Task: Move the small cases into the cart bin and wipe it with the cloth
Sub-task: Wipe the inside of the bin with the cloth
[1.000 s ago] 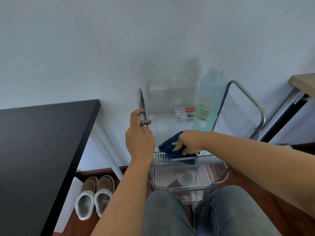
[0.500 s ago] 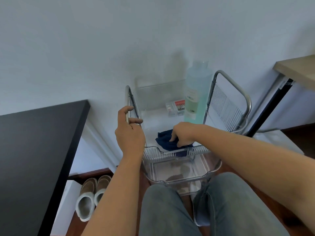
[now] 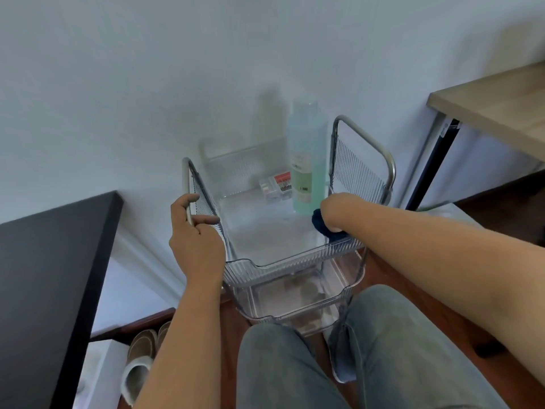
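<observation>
right hand point(image 3: 339, 211) | cloth point(image 3: 323, 225) slid from bin's near-middle to right corner

Clear ribbed plastic cart bin point(image 3: 290, 262), top tier of the cart, floor mostly bare. Small cases point(image 3: 275, 187): a cluster of clear little boxes, one with a red top, at the bin's far wall, just left of a green bottle. Dark blue cloth point(image 3: 323, 227), bunched, pressed against the bin's near right corner.

Barcode on the bottle point(image 3: 305, 160) label; its print too blurred.
</observation>
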The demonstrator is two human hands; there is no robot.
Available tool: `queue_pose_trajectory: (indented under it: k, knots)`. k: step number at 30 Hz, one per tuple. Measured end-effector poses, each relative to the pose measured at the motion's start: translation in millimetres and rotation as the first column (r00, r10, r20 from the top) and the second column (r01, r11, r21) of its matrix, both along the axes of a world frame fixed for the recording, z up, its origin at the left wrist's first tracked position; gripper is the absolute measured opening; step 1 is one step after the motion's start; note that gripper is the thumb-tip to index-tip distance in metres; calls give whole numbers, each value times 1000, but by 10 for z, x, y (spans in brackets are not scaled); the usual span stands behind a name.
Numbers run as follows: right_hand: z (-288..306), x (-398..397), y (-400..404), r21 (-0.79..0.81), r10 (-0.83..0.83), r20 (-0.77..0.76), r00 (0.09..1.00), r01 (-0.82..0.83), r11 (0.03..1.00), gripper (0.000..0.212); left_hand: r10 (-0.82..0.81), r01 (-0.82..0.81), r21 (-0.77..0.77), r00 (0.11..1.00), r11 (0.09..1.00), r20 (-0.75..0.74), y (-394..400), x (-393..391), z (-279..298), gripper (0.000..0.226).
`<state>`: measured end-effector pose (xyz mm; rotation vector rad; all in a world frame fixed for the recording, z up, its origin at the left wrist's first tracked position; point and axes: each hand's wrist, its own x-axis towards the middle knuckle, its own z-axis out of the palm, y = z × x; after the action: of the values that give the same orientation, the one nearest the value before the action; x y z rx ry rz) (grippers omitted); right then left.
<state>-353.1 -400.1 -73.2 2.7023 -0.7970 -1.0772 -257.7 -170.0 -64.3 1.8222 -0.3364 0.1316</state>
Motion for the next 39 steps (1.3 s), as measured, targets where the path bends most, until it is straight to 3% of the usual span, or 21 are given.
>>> queue_pose_trajectory:
  k: [2, 4, 9, 13, 19, 23, 31, 35, 39]
  knots:
    - [5, 9, 5, -37, -20, 84, 996, 23, 999, 2, 0, 0, 0, 1000, 1000, 5, -4, 1, 0, 72]
    - [-58, 30, -16, -52, -17, 140, 990, 25, 998, 22, -3, 3, -5, 1000, 1000, 6, -10, 5, -4, 71]
    - [-72, 54, 63, -63, -24, -44, 999, 21, 998, 42, 9, -9, -16, 1000, 1000, 10, 2, -25, -7, 72]
    - [-116, 52, 121, -41, 92, -187, 978, -101, 994, 36, 34, -34, -27, 999, 999, 2, -5, -30, 0, 74]
    - [186, 21, 303, 226, 123, -39, 992, -111, 968, 8, 47, -49, -49, 998, 998, -41, -28, -29, 9, 77]
    - [229, 187, 637, 248, 172, 59, 983, -182, 952, 11, 45, -47, -51, 998, 998, -39, -22, -49, 23, 79]
    - [133, 640, 1183, 533, 109, 316, 943, -271, 801, 32, 55, -57, -43, 998, 997, -40, -7, -70, 49, 76]
    - [128, 542, 1062, 564, 80, 302, 950, -246, 788, 31, 52, -52, -5, 998, 999, -35, -13, -81, 66, 75]
    - [205, 296, 696, 502, 103, 184, 978, -184, 845, 32, 46, -46, -6, 998, 999, -53, 7, -75, 63, 77]
